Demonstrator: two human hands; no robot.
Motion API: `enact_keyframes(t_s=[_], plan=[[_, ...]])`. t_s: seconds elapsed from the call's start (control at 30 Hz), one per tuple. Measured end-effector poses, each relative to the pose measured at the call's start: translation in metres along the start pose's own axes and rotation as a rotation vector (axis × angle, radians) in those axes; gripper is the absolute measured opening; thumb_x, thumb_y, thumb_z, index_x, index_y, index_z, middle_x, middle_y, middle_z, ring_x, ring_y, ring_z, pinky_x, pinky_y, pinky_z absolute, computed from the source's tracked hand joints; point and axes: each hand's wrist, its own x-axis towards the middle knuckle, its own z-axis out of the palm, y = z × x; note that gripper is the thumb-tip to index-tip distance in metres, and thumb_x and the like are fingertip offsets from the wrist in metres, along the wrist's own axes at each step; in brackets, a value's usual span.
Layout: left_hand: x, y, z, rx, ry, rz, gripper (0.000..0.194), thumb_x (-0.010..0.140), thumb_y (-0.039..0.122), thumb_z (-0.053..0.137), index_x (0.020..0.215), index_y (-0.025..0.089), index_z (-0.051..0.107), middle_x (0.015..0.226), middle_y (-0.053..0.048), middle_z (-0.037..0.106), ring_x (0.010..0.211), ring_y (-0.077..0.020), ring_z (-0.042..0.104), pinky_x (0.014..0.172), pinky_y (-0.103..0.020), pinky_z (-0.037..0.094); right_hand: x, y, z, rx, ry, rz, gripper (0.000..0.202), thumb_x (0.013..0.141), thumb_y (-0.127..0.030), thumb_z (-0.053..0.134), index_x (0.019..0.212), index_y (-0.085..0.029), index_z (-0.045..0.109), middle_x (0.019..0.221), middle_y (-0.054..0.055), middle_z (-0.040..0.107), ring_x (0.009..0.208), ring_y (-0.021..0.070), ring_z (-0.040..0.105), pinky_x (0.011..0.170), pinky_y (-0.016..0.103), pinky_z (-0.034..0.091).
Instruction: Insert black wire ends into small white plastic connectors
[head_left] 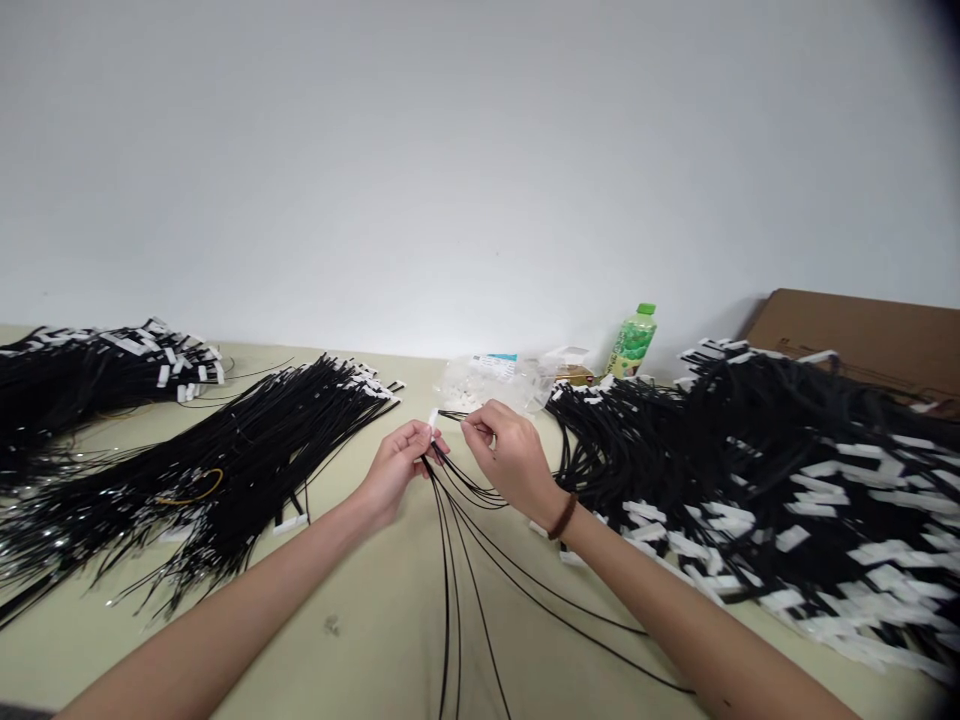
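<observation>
My left hand is closed on a small white connector-like piece that sticks up between thumb and fingers. Several thin black wires run down from it and fan out toward the table's front edge. Just to the right, my right hand, with a brown band at the wrist, is pinched at the thumb and forefinger. Short black wire ends reach from the white piece toward those fingertips. Whether the fingers grip one wire or more is too small to tell.
Bundles of black wires with white ends lie at left, far left and in a large heap at right. Behind my hands are a clear plastic bag and a green-capped bottle. Cardboard leans against the wall.
</observation>
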Motion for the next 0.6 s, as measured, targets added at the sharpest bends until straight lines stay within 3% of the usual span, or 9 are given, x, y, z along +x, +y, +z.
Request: enact_keyframes(t_s=[0.6], plan=[[-0.0007,0.0012,-0.0003,0.018,-0.014,0.019,0.022,0.077,0.036,0.053,0.078,0.014,0.052,0.076,-0.004,0.057,0.062,-0.0098,0.048,0.049,-0.019,0.033,-0.0005,-0.0023,-0.0004,-0.214,-0.060,-0.012,0.017,0.084,-0.019,0.041,0.069,-0.016,0.049,0.070,-0.001,0.050,0.065,0.0078,0.045,0.057,0.021,0.026]])
